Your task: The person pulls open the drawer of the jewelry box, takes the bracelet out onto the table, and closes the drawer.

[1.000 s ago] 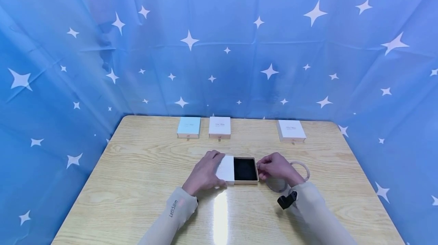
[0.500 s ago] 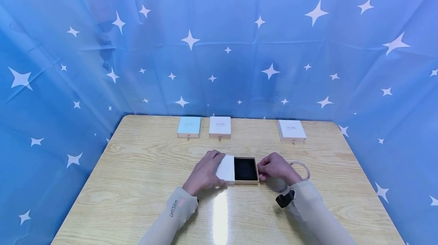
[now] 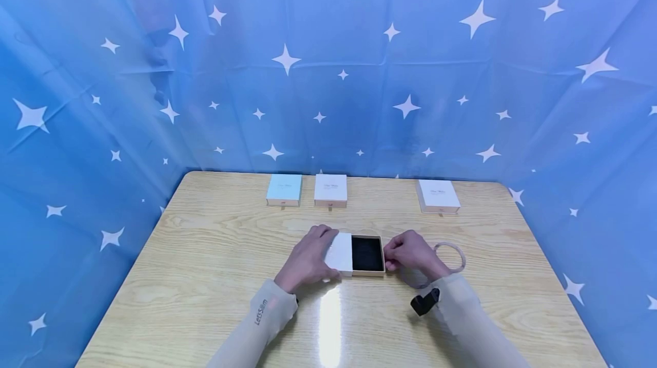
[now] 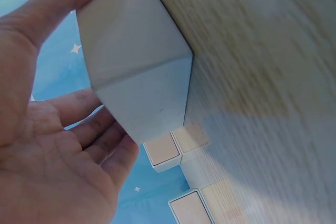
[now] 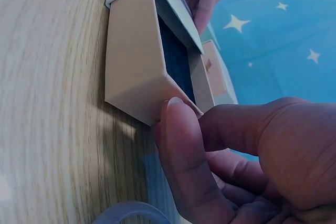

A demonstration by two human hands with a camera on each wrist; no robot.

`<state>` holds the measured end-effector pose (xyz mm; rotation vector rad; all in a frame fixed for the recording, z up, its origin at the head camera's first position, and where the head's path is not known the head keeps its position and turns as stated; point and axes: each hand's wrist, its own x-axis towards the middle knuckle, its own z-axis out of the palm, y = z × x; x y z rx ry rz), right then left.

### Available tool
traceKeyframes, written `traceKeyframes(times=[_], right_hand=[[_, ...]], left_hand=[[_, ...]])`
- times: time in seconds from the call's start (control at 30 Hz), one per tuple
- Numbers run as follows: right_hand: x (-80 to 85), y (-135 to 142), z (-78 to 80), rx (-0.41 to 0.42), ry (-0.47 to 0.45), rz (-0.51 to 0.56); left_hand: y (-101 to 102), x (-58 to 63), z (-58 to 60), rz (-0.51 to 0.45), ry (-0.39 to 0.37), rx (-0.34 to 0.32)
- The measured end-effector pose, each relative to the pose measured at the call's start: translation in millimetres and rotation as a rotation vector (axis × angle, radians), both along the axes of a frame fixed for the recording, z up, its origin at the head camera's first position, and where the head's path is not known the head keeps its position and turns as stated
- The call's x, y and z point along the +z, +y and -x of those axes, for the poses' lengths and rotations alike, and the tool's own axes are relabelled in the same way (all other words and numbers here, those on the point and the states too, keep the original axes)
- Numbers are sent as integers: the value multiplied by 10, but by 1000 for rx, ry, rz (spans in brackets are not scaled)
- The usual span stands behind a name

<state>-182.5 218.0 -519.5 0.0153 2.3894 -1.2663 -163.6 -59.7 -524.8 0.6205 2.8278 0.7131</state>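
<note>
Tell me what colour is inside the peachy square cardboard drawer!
Black! The drawer's inside shows best in the head view.

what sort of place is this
Probably a makeshift recording booth: a blue starry curtain hangs round a wooden table, and a small black device shows at the right sleeve.

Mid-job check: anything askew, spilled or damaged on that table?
No, nothing stands out. The partly open drawer looks straight in its white sleeve, which the left hand grips; the right hand pinches the drawer's end. No spill or damage shows.
</note>
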Motion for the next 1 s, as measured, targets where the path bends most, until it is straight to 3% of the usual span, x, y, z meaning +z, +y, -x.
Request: traceKeyframes(times=[0.8,1.0], right_hand=[[-63,-238,-37,-14,76,1],[-64,-319,-57,-37,56,20]], left_hand=[[11,-15,12,-5,-14,14],[20,-30,21,1,-5,13]])
